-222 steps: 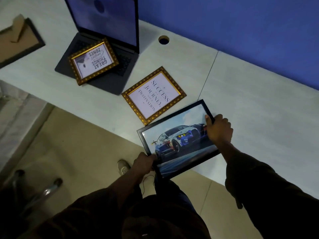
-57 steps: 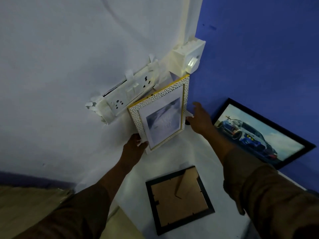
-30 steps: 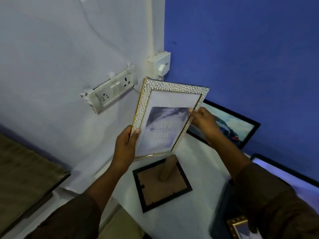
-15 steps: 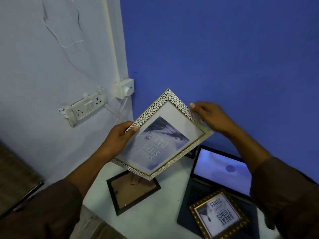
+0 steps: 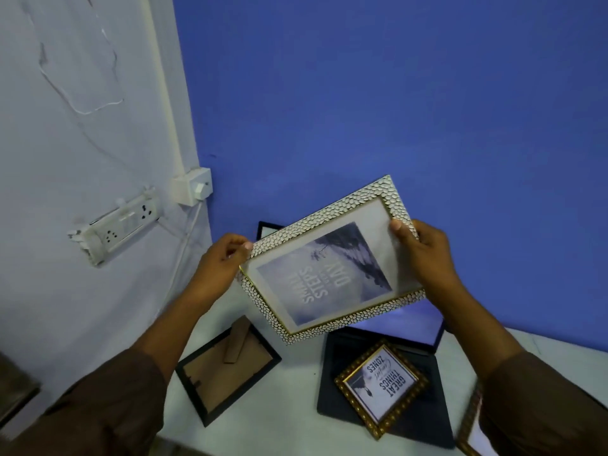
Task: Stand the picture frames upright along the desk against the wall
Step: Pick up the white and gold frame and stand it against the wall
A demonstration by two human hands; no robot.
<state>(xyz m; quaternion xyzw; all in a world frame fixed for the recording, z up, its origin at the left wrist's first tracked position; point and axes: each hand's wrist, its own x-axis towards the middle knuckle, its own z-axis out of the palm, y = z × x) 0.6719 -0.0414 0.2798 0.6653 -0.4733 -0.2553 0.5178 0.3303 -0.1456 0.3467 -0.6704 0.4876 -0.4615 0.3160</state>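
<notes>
Frame with white pebbled border [image 5: 330,258] is held in the air above the worktop [image 5: 289,419], tilted, print seen upside down. It is gripped at its two short edges: left hand [image 5: 220,263] closed on one corner with fingertips only, right hand [image 5: 424,255] closed on the opposite edge with thumb over the glass. No part of it is resting on anything.

Risks, as judged: the left grip is a light pinch, so a slip could be caused while the frame is being turned right way up. A drop would land on the laptop [image 5: 385,399] or on the small gold frame [image 5: 381,383] lying on its keyboard, directly below. If the stand at the back is not opened, which cannot be seen, the frame may slide flat once leaned on the blue wall [image 5: 394,110].

Around: a black frame [image 5: 227,366] is lying face down on the worktop to the left, its cardboard stand sticking up. A dark frame corner [image 5: 266,227] is seen behind the held frame, against the wall. Another gold edge [image 5: 472,419] is cut off at the right. A socket strip [image 5: 115,227] and a small switch box [image 5: 192,187] with cable are fixed on the white wall, near the corner.

Wall space behind the laptop is blocked by its open screen; free space looks limited to the corner.
</notes>
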